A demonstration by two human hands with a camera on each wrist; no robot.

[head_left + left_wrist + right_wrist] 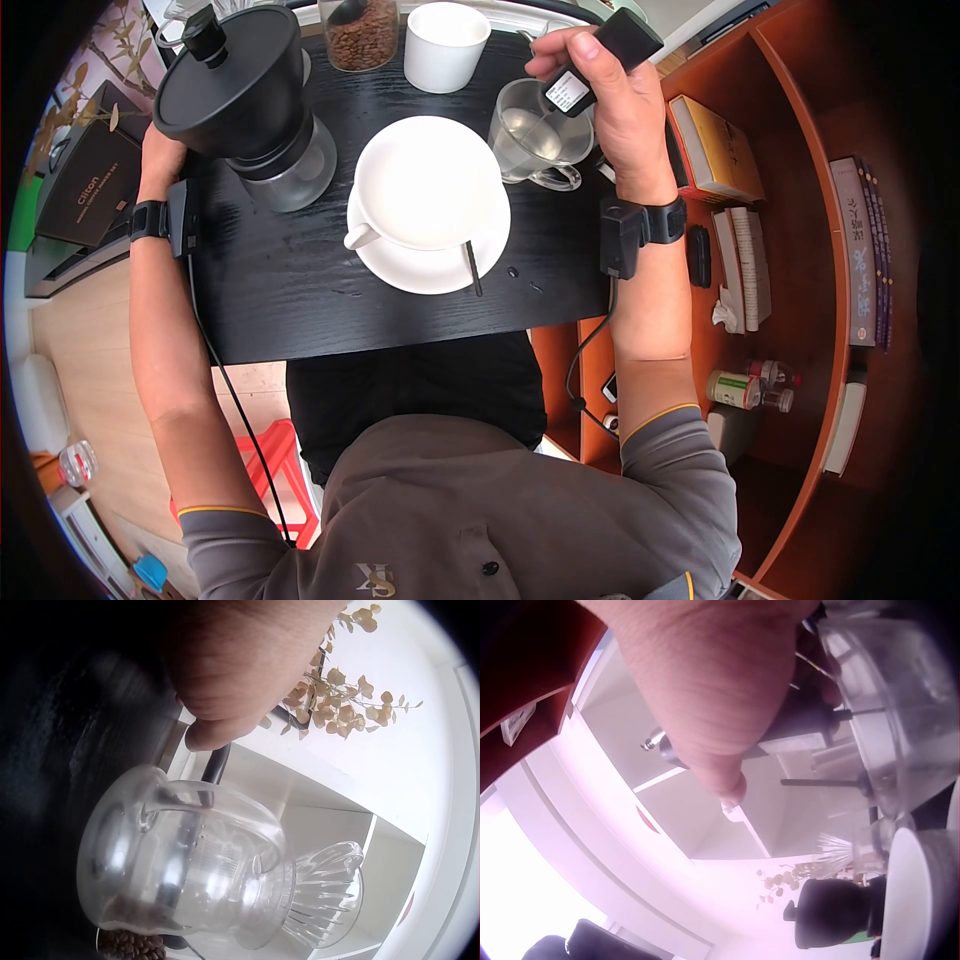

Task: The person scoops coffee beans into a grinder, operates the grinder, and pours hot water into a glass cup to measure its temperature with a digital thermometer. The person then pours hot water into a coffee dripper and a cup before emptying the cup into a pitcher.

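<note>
My right hand (630, 115) grips a black handheld milk frother (628, 42) with a white label. Its thin shaft (866, 712) reaches down into a glass cup (535, 150) holding some clear liquid. At the table's left side, my left hand (160, 160) is partly behind a black coffee grinder (235, 95); its fingers are hidden, and I cannot tell if they hold anything. A glass coffee server (180, 862) with a ribbed glass dripper (326, 892) stands near that hand in the left wrist view. A white cup (425, 190) sits on a white saucer (420, 278) in the middle.
A dark stirring stick (473, 268) lies on the saucer's front rim. Behind stand a jar of coffee beans (362, 45) and a white tumbler (446, 50). A wooden bookshelf (790, 120) borders the right; a dark box (90, 185) is at left. Water drops dot the black table (300, 310).
</note>
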